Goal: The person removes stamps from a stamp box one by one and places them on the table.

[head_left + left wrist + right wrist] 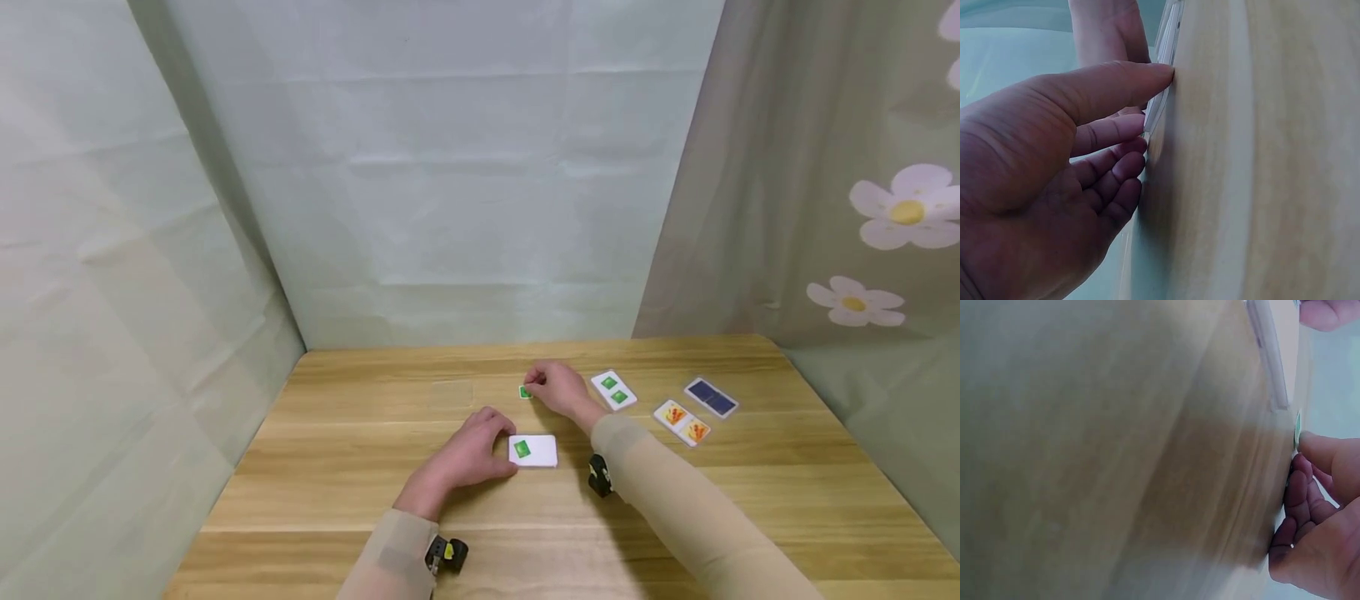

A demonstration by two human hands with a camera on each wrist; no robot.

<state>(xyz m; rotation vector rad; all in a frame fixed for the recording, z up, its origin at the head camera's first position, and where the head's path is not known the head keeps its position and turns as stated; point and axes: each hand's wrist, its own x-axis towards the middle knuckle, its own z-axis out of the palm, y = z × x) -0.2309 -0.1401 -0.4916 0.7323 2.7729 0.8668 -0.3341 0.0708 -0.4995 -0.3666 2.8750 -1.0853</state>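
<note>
My left hand (472,450) steadies a white rectangular card (542,451), thumb and index finger at its near and far left corners. A green square picture shows on that card's left half. In the left wrist view, the thumb and forefinger (1110,128) grip the edge of the clear case around the card. Farther back, my right hand (558,387) pinches a small green square piece (524,392) low at the tabletop. The right wrist view shows only a thin green-edged sliver of the piece (1297,429) at the thumb tip; fingers hide the rest.
Right of my right hand lies a white card with two green squares (614,390). Beyond it are a card with two orange food pictures (682,422) and a dark blue card (711,397). A clear flat rectangle (452,393) lies at the back left on the wooden table (337,467).
</note>
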